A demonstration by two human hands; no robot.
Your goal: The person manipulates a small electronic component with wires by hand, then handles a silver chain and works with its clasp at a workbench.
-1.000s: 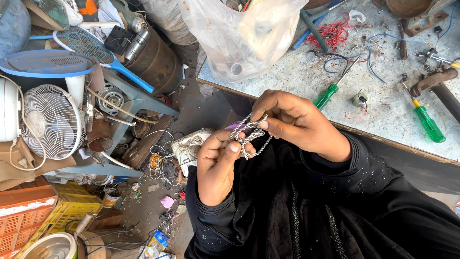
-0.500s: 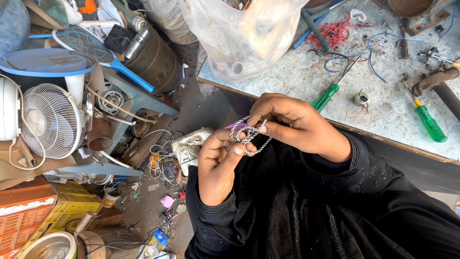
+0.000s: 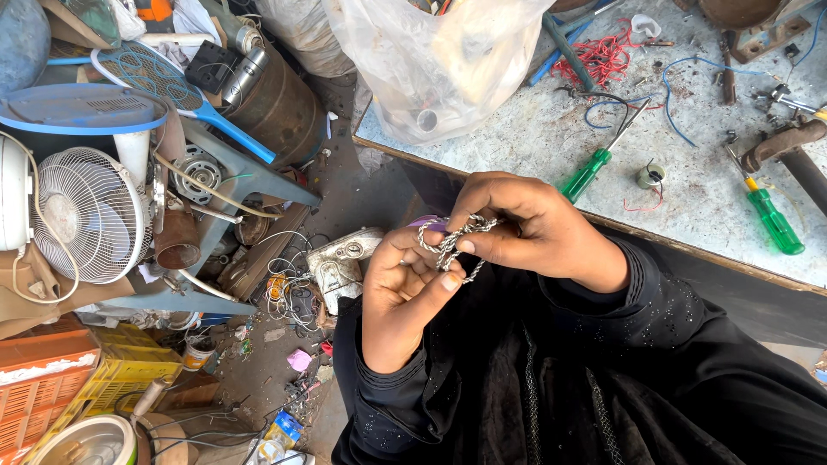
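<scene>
A twisted wire (image 3: 450,244) is pinched between both hands, just off the near edge of the surface (image 3: 551,164). The left hand (image 3: 405,297) is curled shut on its lower end, the right hand (image 3: 525,228) on its top. Even tension should probably be kept while twisting.

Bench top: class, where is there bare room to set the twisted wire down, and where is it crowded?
Bare bench lies between the two green screwdrivers, and below the plastic bag near the edge. The far strip with red wires and the floor scrap are crowded.
</scene>
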